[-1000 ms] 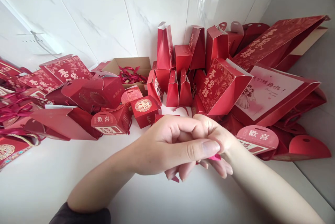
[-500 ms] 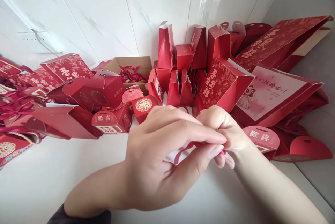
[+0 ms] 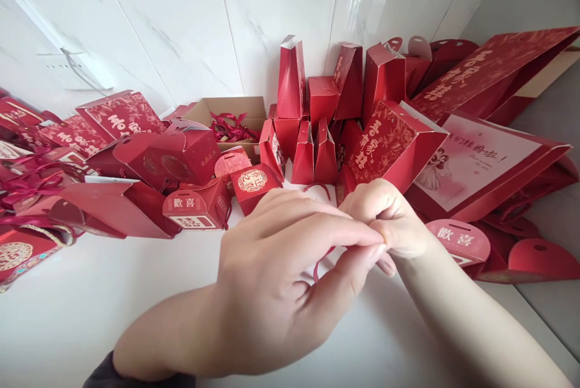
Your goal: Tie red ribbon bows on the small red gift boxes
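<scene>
My left hand and my right hand meet over the white table, fingertips touching. Both pinch a thin red ribbon, whose loop shows under my left forefinger. My left thumb and forefinger close on it from the left; my right fingers curl round it from the right. Most of the ribbon is hidden by the hands. Just behind them lie a small red gift box with a round gold emblem and a red ribbon loop on the table.
Red paper gift boxes and bags crowd the back: upright ones in the tiled corner, a large bag with a picture at right, a brown carton of ribbons, more boxes at left. A table edge runs at right.
My left hand has turned and opened its grip into a thumb-and-forefinger pinch, uncovering the ribbon loop. Both hands have risen slightly toward the boxes.
</scene>
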Demonstrator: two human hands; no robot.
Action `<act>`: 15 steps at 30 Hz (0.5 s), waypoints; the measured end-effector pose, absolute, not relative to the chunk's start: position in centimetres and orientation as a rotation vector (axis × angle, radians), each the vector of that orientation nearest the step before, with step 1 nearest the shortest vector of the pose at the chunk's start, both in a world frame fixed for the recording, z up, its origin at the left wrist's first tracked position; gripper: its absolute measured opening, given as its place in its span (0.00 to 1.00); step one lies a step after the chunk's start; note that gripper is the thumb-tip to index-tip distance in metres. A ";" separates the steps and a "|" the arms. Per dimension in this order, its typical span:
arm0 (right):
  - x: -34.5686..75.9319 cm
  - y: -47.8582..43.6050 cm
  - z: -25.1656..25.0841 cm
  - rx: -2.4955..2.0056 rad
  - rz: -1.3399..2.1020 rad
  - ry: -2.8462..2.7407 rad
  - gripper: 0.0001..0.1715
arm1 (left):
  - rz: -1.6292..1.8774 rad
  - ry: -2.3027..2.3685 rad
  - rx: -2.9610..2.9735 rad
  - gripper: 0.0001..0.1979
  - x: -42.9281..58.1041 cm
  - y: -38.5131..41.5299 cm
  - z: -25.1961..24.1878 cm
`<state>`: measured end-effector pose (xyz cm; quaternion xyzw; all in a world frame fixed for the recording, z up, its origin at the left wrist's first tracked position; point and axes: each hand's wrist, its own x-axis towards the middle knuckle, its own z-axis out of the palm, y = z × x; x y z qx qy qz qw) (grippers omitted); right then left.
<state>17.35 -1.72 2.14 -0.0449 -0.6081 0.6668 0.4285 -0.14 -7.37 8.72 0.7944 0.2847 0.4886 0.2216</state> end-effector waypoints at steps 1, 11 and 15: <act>17.4 -1.7 2.1 -0.124 1.664 -1.524 0.13 | 1.367 0.784 2.202 0.08 -0.2 -7.4 8.7; 17.5 -1.7 1.9 -0.192 1.684 -1.539 0.27 | 1.259 0.827 2.092 0.05 -0.3 -7.1 9.0; 17.5 -1.5 1.9 -0.200 1.623 -1.564 0.19 | 1.304 0.850 2.082 0.04 -0.2 -7.2 8.7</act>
